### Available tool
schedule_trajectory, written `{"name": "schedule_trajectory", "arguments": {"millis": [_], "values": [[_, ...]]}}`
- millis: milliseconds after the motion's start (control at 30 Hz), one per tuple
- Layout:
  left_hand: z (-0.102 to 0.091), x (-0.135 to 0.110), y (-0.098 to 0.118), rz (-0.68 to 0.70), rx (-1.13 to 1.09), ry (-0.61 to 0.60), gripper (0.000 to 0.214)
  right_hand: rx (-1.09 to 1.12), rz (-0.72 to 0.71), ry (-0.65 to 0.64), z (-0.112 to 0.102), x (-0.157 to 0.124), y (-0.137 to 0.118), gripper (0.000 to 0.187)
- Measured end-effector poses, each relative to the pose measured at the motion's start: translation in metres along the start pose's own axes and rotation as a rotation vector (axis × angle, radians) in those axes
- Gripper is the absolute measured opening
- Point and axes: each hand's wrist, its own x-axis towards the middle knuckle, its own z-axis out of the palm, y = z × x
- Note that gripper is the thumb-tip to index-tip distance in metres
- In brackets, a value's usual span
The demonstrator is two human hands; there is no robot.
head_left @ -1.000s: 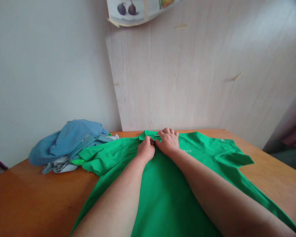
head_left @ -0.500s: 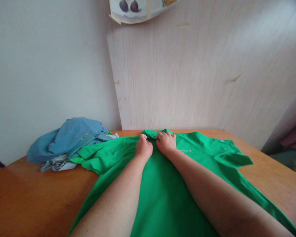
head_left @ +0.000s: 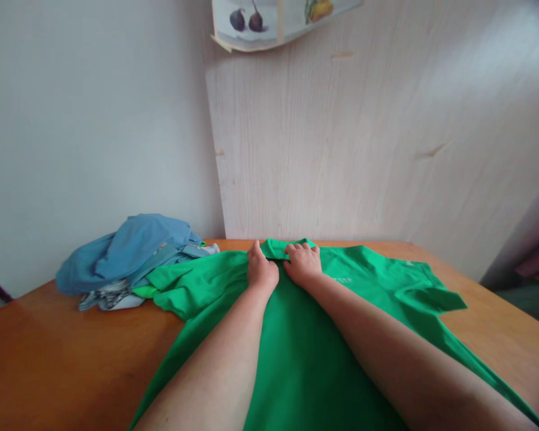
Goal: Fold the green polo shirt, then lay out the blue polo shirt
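Observation:
A green polo shirt [head_left: 377, 287] lies spread front-up on the wooden table [head_left: 63, 353], collar at the far side, both sleeves out to the sides. My left hand [head_left: 261, 270] and my right hand [head_left: 303, 263] are side by side at the collar [head_left: 276, 246], fingers curled and pinching the fabric at the neck opening. Both forearms stretch over the shirt's body. The part of the collar under my fingers is hidden.
A heap of blue and grey clothes [head_left: 130, 254] sits at the table's far left, touching the shirt's left sleeve. A pale wooden board [head_left: 341, 131] leans on the wall behind the table. A fruit picture [head_left: 269, 18] hangs above.
My hands have stayed at the collar, with the fingers shifting slightly on the fabric. The view has drifted a little to the left and down.

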Motion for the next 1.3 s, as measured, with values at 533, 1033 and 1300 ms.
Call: {"name": "schedule_trajectory", "arguments": {"millis": [533,1033,1300], "values": [[-0.003,-0.004,0.0,0.091,0.344,-0.143,0.039,-0.049,-0.029,-0.032,0.012,0.022,-0.016,0.028],[-0.006,-0.01,0.005,0.135,0.426,-0.183,0.033,0.108,0.114,-0.031,0.011,0.021,0.008,0.021],[-0.003,-0.011,0.006,0.265,0.401,-0.202,0.041,0.272,0.181,-0.048,0.001,0.038,0.056,0.029]]}}
